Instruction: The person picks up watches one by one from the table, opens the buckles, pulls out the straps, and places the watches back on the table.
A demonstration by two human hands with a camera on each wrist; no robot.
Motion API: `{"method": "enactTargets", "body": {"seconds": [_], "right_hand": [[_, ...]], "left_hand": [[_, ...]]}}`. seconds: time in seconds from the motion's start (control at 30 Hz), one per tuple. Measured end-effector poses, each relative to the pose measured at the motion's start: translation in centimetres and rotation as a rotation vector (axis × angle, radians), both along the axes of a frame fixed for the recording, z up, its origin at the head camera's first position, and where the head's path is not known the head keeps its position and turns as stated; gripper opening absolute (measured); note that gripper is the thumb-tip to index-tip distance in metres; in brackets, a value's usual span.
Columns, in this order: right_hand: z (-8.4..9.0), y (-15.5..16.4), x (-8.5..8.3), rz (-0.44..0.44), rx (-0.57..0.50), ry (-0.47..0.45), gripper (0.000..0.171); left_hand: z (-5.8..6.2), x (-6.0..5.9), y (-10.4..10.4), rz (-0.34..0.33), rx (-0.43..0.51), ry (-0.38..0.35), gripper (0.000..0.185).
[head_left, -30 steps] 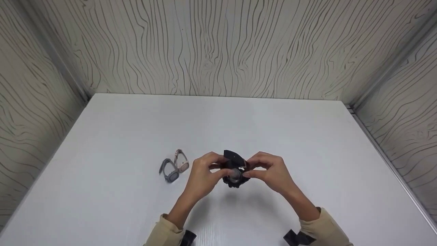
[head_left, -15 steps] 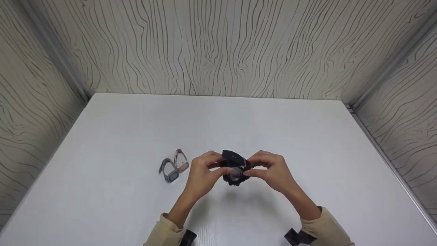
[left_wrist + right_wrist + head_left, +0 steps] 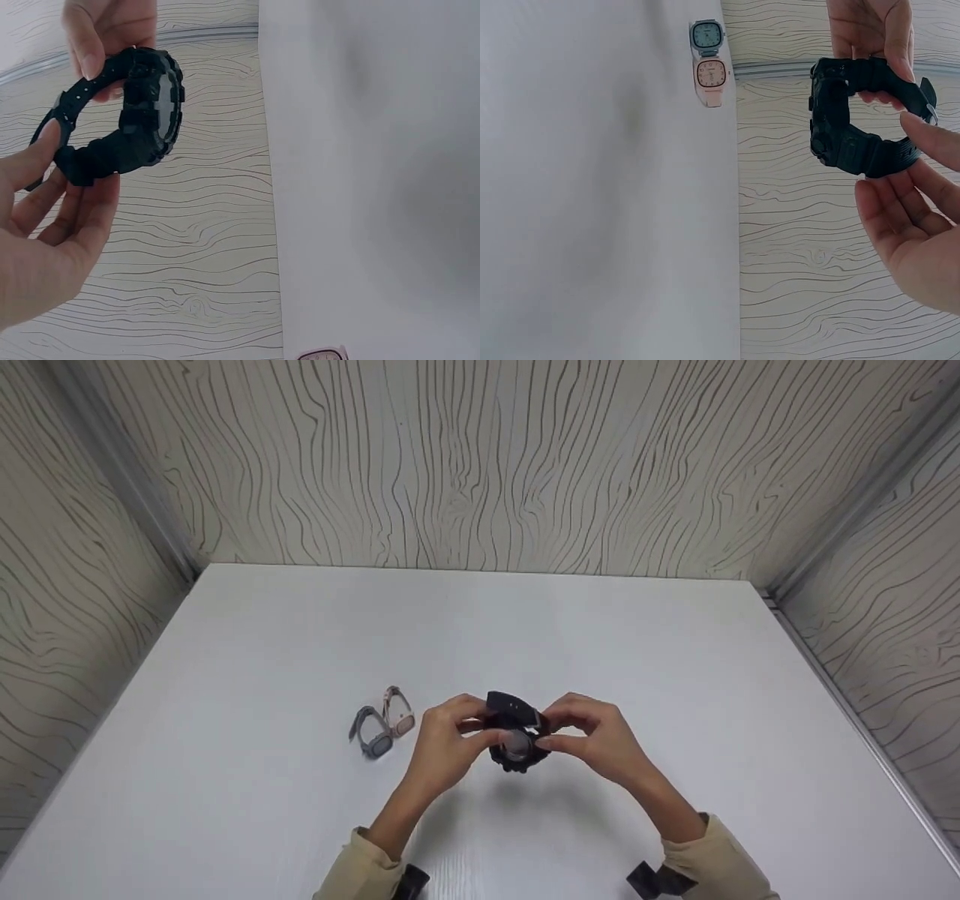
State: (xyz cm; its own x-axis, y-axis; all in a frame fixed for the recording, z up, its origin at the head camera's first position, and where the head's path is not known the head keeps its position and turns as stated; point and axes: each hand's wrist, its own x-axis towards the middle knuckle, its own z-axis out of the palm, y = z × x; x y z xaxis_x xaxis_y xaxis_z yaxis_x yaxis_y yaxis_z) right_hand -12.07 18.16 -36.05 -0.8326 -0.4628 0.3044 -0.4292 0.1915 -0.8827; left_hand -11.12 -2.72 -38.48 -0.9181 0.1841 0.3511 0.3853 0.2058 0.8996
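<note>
A chunky black wristwatch (image 3: 517, 757) with its strap bent into a loop is held above the white table between both hands. My left hand (image 3: 448, 739) pinches the strap on one side, thumb inside the loop and fingers outside. Opposite it, my right hand (image 3: 596, 735) pinches the other side of the strap. The left wrist view shows the round case of the black watch (image 3: 154, 109) facing away from the hands, with holes along the strap. In the right wrist view a metal buckle (image 3: 931, 112) shows near the strap's end, by the right thumb.
Left of the hands, a grey-blue watch (image 3: 375, 744) and a pink watch (image 3: 403, 724) lie side by side on the white table (image 3: 225, 735). Wood-grain panels (image 3: 480, 465) rise behind the table and at both sides.
The hands keep nearly the same place and grip. The black watch tilts slightly, its strap end shifting a little to the left. The other two watches stay where they were.
</note>
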Motion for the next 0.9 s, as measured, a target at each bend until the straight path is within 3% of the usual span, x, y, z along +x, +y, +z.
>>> {"method": "enactTargets", "body": {"seconds": [0.2,0.33,0.63,0.9], "right_hand": [[-0.9,0.4,-0.6,0.072,-0.016,0.036,0.020],[-1.8,0.5,-1.1,0.047,0.004,0.065,0.020],[-1.9,0.3,-1.2,-0.020,-0.016,0.109,0.019],[-1.6,0.0,-0.9,-0.042,0.005,0.127,0.019]], "left_hand": [[0.0,0.1,-0.2,-0.008,-0.026,-0.014,0.020],[0.0,0.0,-0.2,-0.011,-0.047,-0.023,0.020],[0.1,-0.1,0.0,-0.013,-0.074,-0.065,0.027],[-0.1,-0.1,0.3,0.010,-0.049,-0.027,0.021]]}}
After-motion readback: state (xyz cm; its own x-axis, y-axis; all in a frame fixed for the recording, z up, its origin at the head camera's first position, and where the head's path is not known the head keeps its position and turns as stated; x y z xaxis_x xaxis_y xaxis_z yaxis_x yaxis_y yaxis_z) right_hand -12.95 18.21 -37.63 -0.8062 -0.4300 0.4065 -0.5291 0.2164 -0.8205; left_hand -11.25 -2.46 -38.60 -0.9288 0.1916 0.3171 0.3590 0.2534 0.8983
